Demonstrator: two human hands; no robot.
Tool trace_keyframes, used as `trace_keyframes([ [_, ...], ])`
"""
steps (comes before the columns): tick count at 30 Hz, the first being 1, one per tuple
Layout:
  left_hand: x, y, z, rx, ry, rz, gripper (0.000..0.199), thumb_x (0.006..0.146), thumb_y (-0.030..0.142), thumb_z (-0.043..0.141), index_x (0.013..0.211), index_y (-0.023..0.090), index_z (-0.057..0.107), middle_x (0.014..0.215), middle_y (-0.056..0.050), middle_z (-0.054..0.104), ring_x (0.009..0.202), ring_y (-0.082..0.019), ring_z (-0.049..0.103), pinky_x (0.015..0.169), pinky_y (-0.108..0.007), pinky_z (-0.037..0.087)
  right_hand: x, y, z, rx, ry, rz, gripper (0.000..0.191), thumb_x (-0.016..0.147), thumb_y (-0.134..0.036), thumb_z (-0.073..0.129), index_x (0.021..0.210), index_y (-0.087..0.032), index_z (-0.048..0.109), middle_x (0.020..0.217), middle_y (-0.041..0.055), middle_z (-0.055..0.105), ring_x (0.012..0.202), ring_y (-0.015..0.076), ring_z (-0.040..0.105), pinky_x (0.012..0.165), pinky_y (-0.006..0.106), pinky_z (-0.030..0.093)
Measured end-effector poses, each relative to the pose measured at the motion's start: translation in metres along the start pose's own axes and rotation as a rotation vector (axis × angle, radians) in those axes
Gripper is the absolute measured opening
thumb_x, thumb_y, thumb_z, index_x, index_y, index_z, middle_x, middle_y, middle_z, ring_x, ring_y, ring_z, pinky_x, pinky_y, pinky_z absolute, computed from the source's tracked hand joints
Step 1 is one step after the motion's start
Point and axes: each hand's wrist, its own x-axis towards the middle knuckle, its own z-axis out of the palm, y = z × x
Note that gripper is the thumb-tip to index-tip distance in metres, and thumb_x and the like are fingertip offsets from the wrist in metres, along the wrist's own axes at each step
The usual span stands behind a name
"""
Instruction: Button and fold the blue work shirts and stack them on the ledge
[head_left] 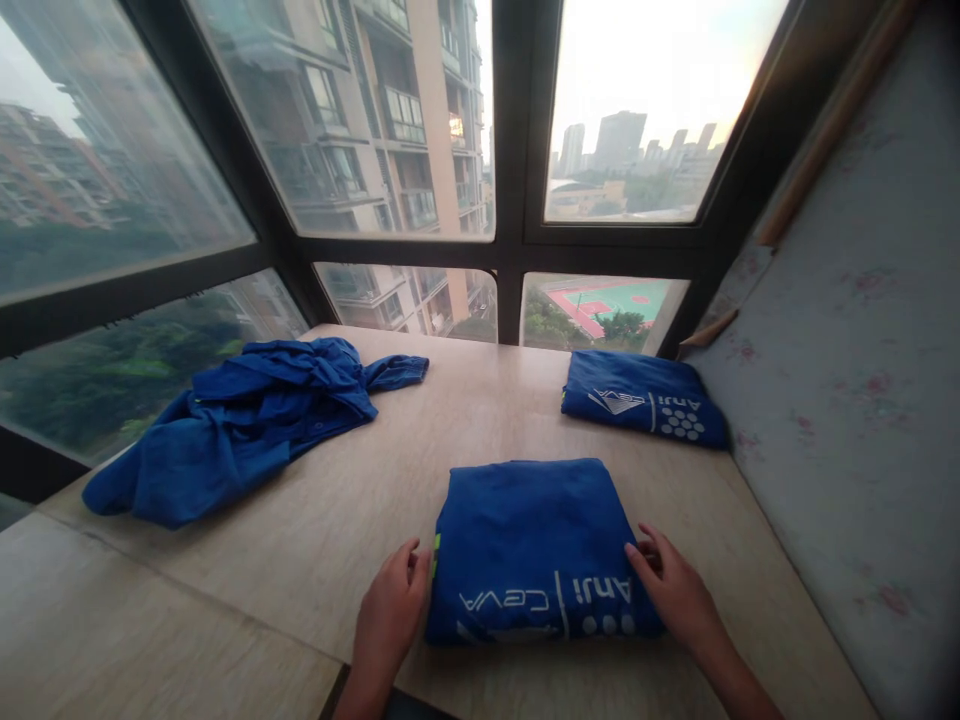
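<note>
A folded blue garment (532,530) with white lettering lies flat on the pale stone-look ledge (315,540), close in front of me. At its left edge, beside a small yellow-green strip, is my left hand (394,600), fingers loosely bent and apart, holding nothing. My right hand (671,580) rests its fingertips against the garment's right edge, fingers apart and not gripping. Farther back on the right sits a second folded blue garment (637,395) with similar white print. A crumpled blue garment (247,430) is heaped at the left, one sleeve stretched to the right.
Dark-framed windows (510,180) rise behind the ledge and along its left side. A wall with floral wallpaper (847,400) borders the right, its covering peeling near the window corner. A dark edge (412,705) shows at the bottom, beside my left forearm.
</note>
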Motion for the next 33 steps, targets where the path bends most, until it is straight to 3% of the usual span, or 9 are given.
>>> trace_keyframes([
  [5, -0.011, -0.004, 0.016, -0.174, -0.073, -0.030, 0.058, 0.083, 0.059, 0.042, 0.114, 0.016, 0.066, 0.110, -0.014, 0.073, 0.108, -0.033, 0.065, 0.095, -0.046, 0.049, -0.020, -0.005, 0.012, -0.045, 0.070, 0.040, 0.066, 0.087, -0.061, 0.038, 0.122, -0.011, 0.061, 0.121, 0.0183, 0.065, 0.116, 0.0331, 0.060, 0.099, 0.045, 0.046],
  [9, -0.009, -0.007, 0.024, -0.429, -0.058, -0.060, 0.060, 0.074, 0.064, 0.053, 0.103, 0.015, 0.070, 0.110, -0.013, 0.073, 0.107, -0.032, 0.067, 0.095, -0.041, 0.052, -0.027, -0.011, 0.010, 0.060, 0.100, 0.073, 0.061, 0.084, -0.063, 0.042, 0.110, -0.013, 0.065, 0.117, 0.0165, 0.066, 0.111, 0.0318, 0.062, 0.097, 0.043, 0.048],
  [13, -0.014, -0.001, 0.024, -0.435, 0.032, -0.031, 0.062, 0.069, 0.067, 0.056, 0.101, 0.016, 0.070, 0.111, -0.013, 0.072, 0.109, -0.033, 0.065, 0.097, -0.043, 0.052, -0.038, -0.013, 0.004, 0.169, 0.137, 0.055, 0.057, 0.083, -0.063, 0.046, 0.108, -0.015, 0.065, 0.116, 0.0142, 0.067, 0.111, 0.0299, 0.062, 0.098, 0.042, 0.048],
  [19, -0.025, 0.012, 0.031, -0.471, 0.007, -0.037, 0.070, 0.074, 0.067, 0.052, 0.121, 0.016, 0.062, 0.129, -0.012, 0.065, 0.125, -0.032, 0.056, 0.106, -0.043, 0.047, -0.057, -0.016, 0.003, 0.241, 0.082, 0.137, 0.064, 0.088, -0.060, 0.044, 0.133, -0.015, 0.054, 0.135, 0.0133, 0.059, 0.129, 0.0305, 0.053, 0.109, 0.047, 0.040],
  [26, -0.025, 0.007, 0.049, -0.556, 0.021, -0.054, 0.063, 0.085, 0.058, 0.048, 0.134, 0.018, 0.052, 0.139, -0.011, 0.057, 0.130, -0.028, 0.053, 0.110, -0.044, 0.044, -0.057, -0.013, 0.005, 0.326, 0.156, 0.117, 0.061, 0.090, -0.057, 0.046, 0.135, -0.017, 0.056, 0.140, 0.0112, 0.056, 0.134, 0.0296, 0.048, 0.111, 0.046, 0.040],
  [29, -0.021, 0.023, 0.049, -0.587, 0.041, -0.031, 0.064, 0.085, 0.058, 0.050, 0.135, 0.019, 0.053, 0.139, -0.009, 0.057, 0.129, -0.028, 0.054, 0.107, -0.041, 0.048, -0.050, -0.014, 0.001, 0.357, 0.215, 0.097, 0.062, 0.090, -0.056, 0.048, 0.135, -0.015, 0.056, 0.140, 0.0121, 0.056, 0.133, 0.0301, 0.048, 0.112, 0.047, 0.039],
  [33, 0.000, 0.076, 0.048, -0.693, 0.026, 0.081, 0.064, 0.084, 0.056, 0.055, 0.137, 0.019, 0.052, 0.134, -0.010, 0.062, 0.123, -0.029, 0.059, 0.101, -0.040, 0.053, -0.021, -0.023, -0.026, 0.371, 0.308, 0.098, 0.063, 0.088, -0.057, 0.050, 0.134, -0.015, 0.058, 0.137, 0.0130, 0.058, 0.131, 0.0301, 0.051, 0.110, 0.045, 0.041],
])
